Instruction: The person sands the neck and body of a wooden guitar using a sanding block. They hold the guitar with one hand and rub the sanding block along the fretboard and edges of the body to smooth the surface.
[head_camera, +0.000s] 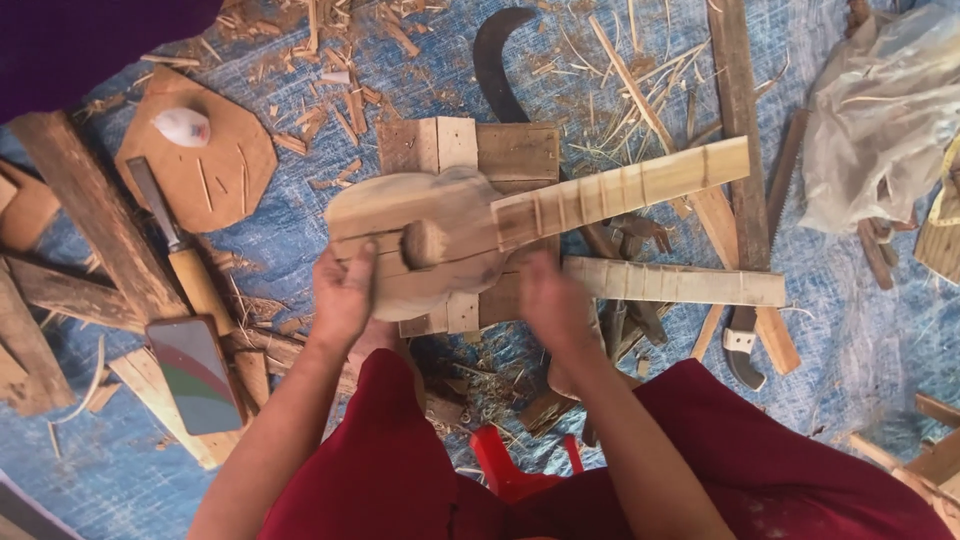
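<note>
The left hand (345, 292) grips the near edge of the small wooden guitar body (420, 240); the right hand (552, 300) is at its underside, just right of that grip. The fretted neck (625, 190) runs right and away from the grips. Under the body lies a slatted wooden block (515, 150); a second fretted neck (680, 283) lies right of the right hand. Left of the left-hand grip lie a chisel (175, 255) and a phone (195, 375); a curved blade (495, 60) lies beyond.

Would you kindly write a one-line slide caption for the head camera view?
Both hands, left hand and right hand, hold a small unfinished wooden guitar above a blue tarp strewn with shavings and tools.
</note>
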